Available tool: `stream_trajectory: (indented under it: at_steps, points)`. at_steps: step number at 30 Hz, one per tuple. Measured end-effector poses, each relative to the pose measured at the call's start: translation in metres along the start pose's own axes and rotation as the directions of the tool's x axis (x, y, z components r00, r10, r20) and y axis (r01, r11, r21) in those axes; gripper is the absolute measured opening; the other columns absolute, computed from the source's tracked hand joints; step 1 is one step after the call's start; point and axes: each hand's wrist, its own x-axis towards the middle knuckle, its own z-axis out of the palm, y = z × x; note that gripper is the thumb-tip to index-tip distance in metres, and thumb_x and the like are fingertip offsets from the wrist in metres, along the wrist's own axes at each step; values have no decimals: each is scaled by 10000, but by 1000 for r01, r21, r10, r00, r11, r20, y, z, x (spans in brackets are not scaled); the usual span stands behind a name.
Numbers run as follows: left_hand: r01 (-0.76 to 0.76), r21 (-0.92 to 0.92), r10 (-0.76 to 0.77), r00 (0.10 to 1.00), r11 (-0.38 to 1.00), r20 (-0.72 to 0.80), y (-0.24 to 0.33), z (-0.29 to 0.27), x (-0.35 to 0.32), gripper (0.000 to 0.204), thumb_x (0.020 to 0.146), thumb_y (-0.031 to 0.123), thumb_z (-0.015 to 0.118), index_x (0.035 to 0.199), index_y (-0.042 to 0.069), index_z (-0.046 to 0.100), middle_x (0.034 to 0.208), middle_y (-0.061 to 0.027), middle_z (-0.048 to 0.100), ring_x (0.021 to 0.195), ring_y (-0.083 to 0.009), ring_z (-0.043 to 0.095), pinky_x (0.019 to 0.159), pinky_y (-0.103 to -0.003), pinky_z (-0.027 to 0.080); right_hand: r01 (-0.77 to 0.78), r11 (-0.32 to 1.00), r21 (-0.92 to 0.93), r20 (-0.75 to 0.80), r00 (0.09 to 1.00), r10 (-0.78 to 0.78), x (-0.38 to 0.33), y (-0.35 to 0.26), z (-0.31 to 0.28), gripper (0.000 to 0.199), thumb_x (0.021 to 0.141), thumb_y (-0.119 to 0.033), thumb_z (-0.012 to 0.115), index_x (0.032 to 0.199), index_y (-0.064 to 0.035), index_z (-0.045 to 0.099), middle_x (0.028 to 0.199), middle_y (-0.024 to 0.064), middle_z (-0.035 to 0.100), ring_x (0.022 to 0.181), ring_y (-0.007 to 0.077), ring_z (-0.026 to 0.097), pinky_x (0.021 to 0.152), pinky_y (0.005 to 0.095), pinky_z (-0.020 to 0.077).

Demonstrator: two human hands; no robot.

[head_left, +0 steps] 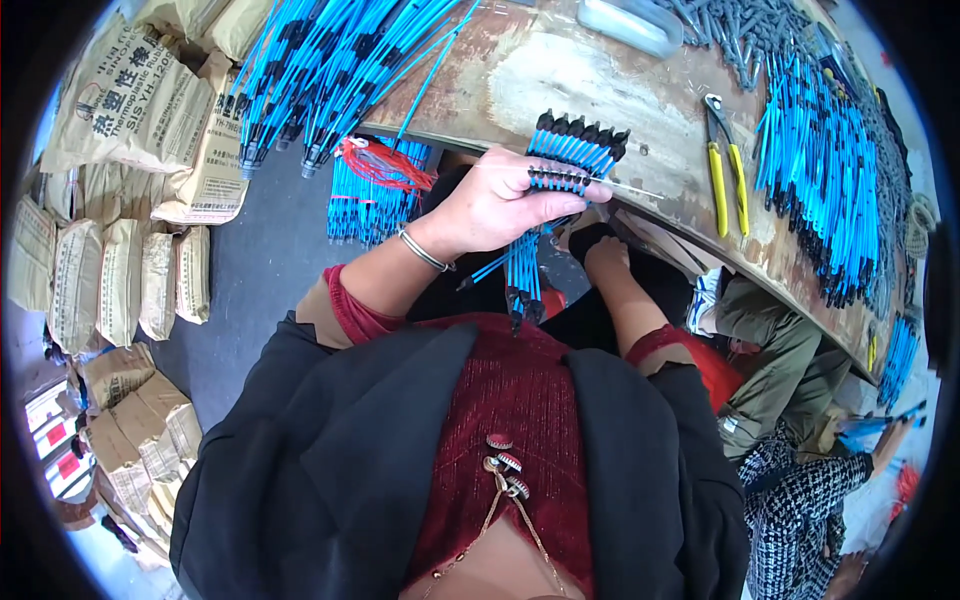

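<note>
My left hand (510, 200) is closed around a bundle of thin blue rods with black tips (578, 147), at the table's near edge. The thumb lies across them, and a row of black ends shows beside the fingers. More blue rods with black ends (523, 272) hang below this hand, over my lap. A thin pale strip or pin (640, 190) sticks out to the right from the grip. My right hand (604, 258) is low, under the table edge and close to the rods. Its fingers are mostly hidden by shadow and dark cloth.
On the worn wooden table (550, 80) lie yellow-handled pliers (728, 180), a clear plastic container (630, 28) and heaps of blue rods (815, 170). Red cords (385, 165) hang at its left edge. Paper sacks (125, 110) stand at left. Another person's legs (775, 345) are at right.
</note>
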Motion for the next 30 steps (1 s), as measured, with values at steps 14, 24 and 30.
stream_trajectory:
  at_steps: [14, 24, 30]
  points:
    - [-141, 62, 143, 989, 988, -37, -1, 1, 3, 168, 785, -34, 599, 947, -60, 633, 968, -150, 666, 880, -216, 655, 799, -292, 504, 662, 392, 638, -382, 715, -586, -163, 63, -190, 217, 771, -129, 637, 960, -23, 638, 847, 153, 639, 784, 247, 620, 703, 342, 489]
    - [-172, 196, 186, 981, 965, -58, 1, 8, 8, 205, 791, 21, 626, 994, 8, 653, 891, -100, 682, 788, -147, 651, 725, -272, 505, 716, 598, 362, -931, 250, 264, -146, 18, -247, 196, 728, 45, 641, 921, 32, 610, 833, 113, 606, 692, 144, 558, 607, 232, 447]
    - [-110, 70, 118, 987, 991, -114, 1, 11, 2, 188, 795, 24, 626, 980, 6, 653, 870, -97, 680, 771, -143, 645, 714, -270, 502, 726, 594, 345, -938, 248, 242, -145, 10, -240, 220, 722, 42, 641, 939, 33, 606, 856, 114, 608, 707, 139, 576, 611, 225, 448]
